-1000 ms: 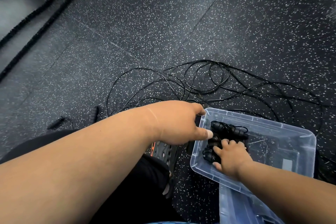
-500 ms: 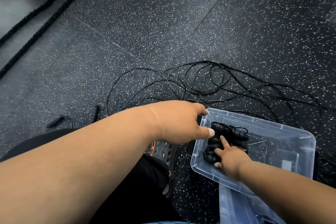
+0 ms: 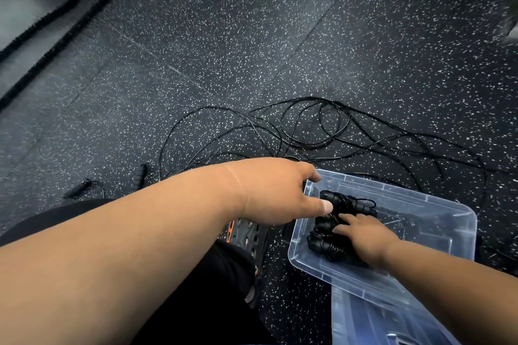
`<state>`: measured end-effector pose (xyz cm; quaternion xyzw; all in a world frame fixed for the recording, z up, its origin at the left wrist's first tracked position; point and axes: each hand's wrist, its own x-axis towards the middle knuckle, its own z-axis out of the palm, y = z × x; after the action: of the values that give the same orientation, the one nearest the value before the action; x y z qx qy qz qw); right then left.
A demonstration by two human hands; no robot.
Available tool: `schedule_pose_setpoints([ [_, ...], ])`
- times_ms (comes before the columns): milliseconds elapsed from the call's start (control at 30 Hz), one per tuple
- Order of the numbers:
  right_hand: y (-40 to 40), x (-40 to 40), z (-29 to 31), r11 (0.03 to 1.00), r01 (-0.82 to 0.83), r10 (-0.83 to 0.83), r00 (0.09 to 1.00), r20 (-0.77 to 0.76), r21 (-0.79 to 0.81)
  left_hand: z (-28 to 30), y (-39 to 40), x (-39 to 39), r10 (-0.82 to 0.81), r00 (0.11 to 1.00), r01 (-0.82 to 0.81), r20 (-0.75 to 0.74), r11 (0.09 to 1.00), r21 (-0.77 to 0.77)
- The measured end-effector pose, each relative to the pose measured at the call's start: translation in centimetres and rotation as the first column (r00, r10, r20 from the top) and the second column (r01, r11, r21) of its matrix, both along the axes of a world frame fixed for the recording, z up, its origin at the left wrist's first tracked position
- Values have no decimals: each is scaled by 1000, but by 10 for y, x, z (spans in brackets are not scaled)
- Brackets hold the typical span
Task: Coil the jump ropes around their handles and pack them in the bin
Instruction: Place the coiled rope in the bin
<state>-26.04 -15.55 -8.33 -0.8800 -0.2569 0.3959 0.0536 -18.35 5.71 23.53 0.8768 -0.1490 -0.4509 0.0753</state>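
Two hands: left hand [image 3: 276,190] grips bin [image 3: 437,204] rim; right hand [image 3: 364,235] (fingers flat) presses coiled ropes [image 3: 330,232].

I saw the bin [image 3: 437,204] on the floor [image 3: 252,50] at lower right, coiled ropes [image 3: 333,221] in its left end. Loose ropes [image 3: 308,126] lay behind it, two handles [image 3: 140,172] to its left, and a lid [image 3: 372,316] under its near edge.

Right hand [image 3: 364,235] hides part of coiled ropes [image 3: 333,221], lid [image 3: 372,314] cut off below
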Motion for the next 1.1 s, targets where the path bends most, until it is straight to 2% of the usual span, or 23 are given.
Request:
schedule_pose_setpoints([
  [67,-5,3,-5,992,-127,127,988,87,-11,0,-1,-1,4,1000,-4,-9,1000,8],
  [133,-7,4,-10,986,-166,166,978,124,-10,0,0,-1,6,1000,-6,-13,1000,19],
  [367,-12,2,-20,994,-51,45,997,69,94,-1,1,2,9,1000,-9,-8,1000,18],
  [533,-21,1,-16,978,79,-108,984,141,192,1,2,4,34,999,-34,-15,999,14],
  [600,-25,0,-17,949,218,-250,960,123,226,1,2,4,25,1000,-25,-5,1000,11],
  [700,-29,2,-19,844,464,-487,873,23,268,1,2,4,18,1000,-18,7,1000,-2],
  [767,-30,5,-18,814,523,-535,845,-24,252,1,1,4,13,1000,-13,2,1000,-3],
  [800,-30,6,-17,835,501,-511,860,-17,229,1,2,4,11,1000,-11,-2,1000,-3],
  [900,-26,8,-14,942,331,-336,934,124,63,1,1,3,8,1000,-8,-4,1000,-7],
  [967,-20,5,-13,964,252,-233,954,190,-82,1,1,3,4,1000,-4,-11,1000,-2],
  [1100,-13,0,-16,944,309,-296,948,120,-117,0,2,1,3,999,-3,-34,1000,11],
])
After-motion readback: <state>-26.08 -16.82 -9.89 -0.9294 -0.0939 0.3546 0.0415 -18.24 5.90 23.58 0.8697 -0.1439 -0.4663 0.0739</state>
